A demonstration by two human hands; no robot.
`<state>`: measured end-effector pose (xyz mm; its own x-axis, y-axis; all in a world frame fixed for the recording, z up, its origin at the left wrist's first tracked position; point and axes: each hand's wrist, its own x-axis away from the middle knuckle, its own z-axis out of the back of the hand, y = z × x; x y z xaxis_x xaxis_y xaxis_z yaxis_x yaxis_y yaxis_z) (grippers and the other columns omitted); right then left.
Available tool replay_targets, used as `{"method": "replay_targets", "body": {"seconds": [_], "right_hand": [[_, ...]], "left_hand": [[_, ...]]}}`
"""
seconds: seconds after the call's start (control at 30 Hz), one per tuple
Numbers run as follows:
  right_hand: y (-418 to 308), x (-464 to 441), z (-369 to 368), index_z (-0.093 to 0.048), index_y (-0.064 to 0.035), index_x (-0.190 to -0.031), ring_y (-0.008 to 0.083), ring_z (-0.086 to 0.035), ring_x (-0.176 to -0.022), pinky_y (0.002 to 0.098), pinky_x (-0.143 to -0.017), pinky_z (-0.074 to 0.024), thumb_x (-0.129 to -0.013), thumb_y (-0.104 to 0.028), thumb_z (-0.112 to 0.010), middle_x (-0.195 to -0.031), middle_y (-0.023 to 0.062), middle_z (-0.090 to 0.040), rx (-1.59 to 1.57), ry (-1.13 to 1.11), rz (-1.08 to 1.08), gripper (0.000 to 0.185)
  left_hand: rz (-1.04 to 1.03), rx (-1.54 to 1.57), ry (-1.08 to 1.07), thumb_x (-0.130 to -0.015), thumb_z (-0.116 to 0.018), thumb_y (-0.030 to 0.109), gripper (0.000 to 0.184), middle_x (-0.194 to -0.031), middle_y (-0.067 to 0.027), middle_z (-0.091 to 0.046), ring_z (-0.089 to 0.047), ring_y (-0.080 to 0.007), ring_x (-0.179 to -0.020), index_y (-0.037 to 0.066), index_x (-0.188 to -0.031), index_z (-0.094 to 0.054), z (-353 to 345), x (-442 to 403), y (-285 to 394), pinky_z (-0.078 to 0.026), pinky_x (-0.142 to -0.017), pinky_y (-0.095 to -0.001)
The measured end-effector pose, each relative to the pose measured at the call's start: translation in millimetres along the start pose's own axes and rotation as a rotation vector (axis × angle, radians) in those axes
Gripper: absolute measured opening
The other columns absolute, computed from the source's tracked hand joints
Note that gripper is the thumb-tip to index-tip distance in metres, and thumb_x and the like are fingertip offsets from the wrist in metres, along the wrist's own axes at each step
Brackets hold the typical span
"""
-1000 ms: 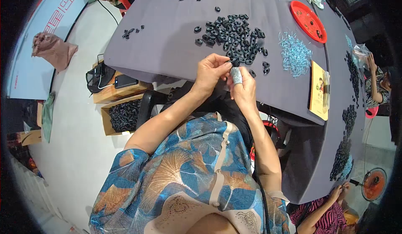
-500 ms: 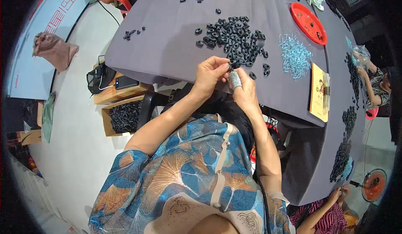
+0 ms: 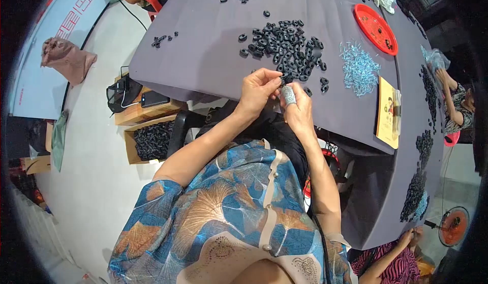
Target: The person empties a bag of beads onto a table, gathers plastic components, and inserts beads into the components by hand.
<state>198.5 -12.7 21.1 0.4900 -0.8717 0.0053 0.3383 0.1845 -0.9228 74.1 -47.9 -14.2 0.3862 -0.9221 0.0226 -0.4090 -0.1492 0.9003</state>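
At the table's near edge my left hand pinches a small black plastic part between thumb and fingertips. Close against it is my right hand, its fingers closed at the same part; whatever else it grips is hidden. A silvery-grey wrap covers one finger of the right hand. Just beyond the hands lies a loose pile of black oval parts with holes. Right of that pile sits a heap of small, clear-blue pieces, too fine to name.
A red tray holds a few dark bits, and a yellow booklet lies on the grey tablecloth. Below left stands a cardboard box of black parts, under a phone. Other people's arms work along the right-hand table.
Both hands stay together at the table edge with only slight finger movement. The whole view has shifted a little; the piles look unchanged.
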Motion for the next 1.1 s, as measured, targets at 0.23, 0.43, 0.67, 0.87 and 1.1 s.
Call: {"method": "replay_targets", "body": {"seconds": [0.23,0.43,0.67,0.87,1.1], "right_hand": [[-8.0,-2.8,2.8,-0.05,0.0007,-0.085,0.0441,-0.056,-0.074,0.0452,-0.064,-0.0429,-0.079,0.0,-0.044,-0.075,0.0259,-0.057,0.19,-0.016,0.15,0.009],[3.4,-3.1,7.1,-0.05,0.0015,-0.085,0.0386,-0.059,-0.07,0.0425,-0.061,-0.0434,-0.081,-0.004,-0.045,-0.073,0.0235,-0.058,0.183,-0.029,0.139,0.008],[-5.7,1.7,-1.4,-0.051,0.0008,-0.085,0.0307,-0.059,-0.064,0.0389,-0.059,-0.0436,-0.083,-0.006,-0.043,-0.07,0.0177,-0.059,0.026,0.064,0.11,0.01],[0.4,-4.8,-1.1,-0.051,0.0001,-0.087,0.0357,-0.062,-0.072,0.0407,-0.063,-0.0459,-0.081,-0.005,-0.044,-0.075,0.0192,-0.061,0.142,0.035,0.179,0.011],[1.7,-5.6,0.7,-0.052,0.0001,-0.087,0.0371,-0.062,-0.077,0.041,-0.065,-0.0468,-0.08,-0.003,-0.044,-0.077,0.0199,-0.062,0.144,0.039,0.21,0.011]], "left_hand": [[-0.042,-0.045,0.032,-0.086,-0.06,0.007,0.012,-0.074,0.0011,-0.06,-0.055,-0.0041,-0.061,0.002,-0.097,-0.062,-2.5,1.5,-0.7,-0.045,-0.054,-0.0174],[-0.022,-0.064,-0.032,-0.087,-0.06,0.008,0.014,-0.075,0.0007,-0.06,-0.054,-0.0043,-0.063,0.002,-0.099,-0.062,-1.5,0.3,-1.3,-0.045,-0.056,-0.0179],[0.014,0.022,0.016,-0.086,-0.06,0.008,0.014,-0.073,0.0001,-0.06,-0.055,-0.0048,-0.06,0.001,-0.098,-0.061,-5.4,-0.2,2.3,-0.044,-0.052,-0.0179],[0.08,0.111,0.027,-0.086,-0.06,0.008,0.015,-0.075,-0.0003,-0.06,-0.055,-0.0056,-0.06,0.0,-0.099,-0.061,-1.1,-3.4,0.1,-0.045,-0.053,-0.0183],[0.049,0.076,-0.01,-0.087,-0.06,0.008,0.014,-0.075,0.0002,-0.06,-0.055,-0.0059,-0.061,0.002,-0.099,-0.061,-1.3,-2.8,2.1,-0.045,-0.054,-0.0184]]}}
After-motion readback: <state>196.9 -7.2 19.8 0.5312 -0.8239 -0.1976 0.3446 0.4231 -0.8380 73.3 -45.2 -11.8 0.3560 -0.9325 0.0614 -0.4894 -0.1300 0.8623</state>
